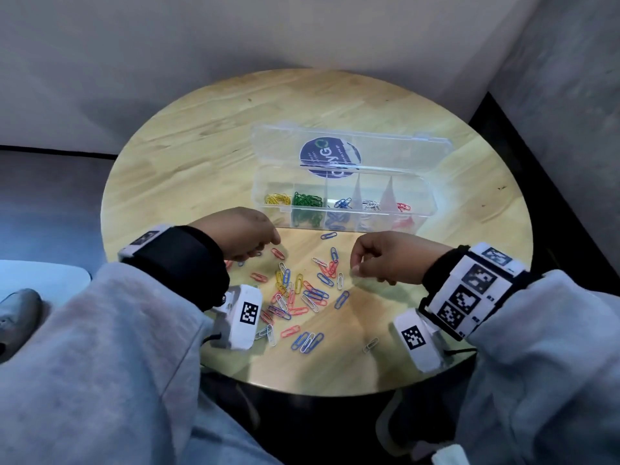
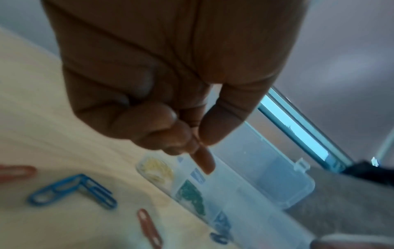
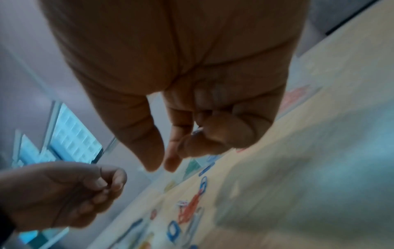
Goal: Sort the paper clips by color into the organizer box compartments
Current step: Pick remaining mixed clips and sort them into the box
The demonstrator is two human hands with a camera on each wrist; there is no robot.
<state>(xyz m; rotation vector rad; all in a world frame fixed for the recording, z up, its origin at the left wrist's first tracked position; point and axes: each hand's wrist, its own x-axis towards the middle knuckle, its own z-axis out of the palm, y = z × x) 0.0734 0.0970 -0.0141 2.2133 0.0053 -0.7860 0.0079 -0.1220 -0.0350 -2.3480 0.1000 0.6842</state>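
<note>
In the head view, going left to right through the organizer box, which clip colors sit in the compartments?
Yellow clips → green clips → blue clips → white clips → red clips, all inside the clear organizer box with its lid open behind.

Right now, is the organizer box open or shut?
Open. The organizer box has its clear lid folded back flat on the table, leaving all five compartments uncovered.
</note>
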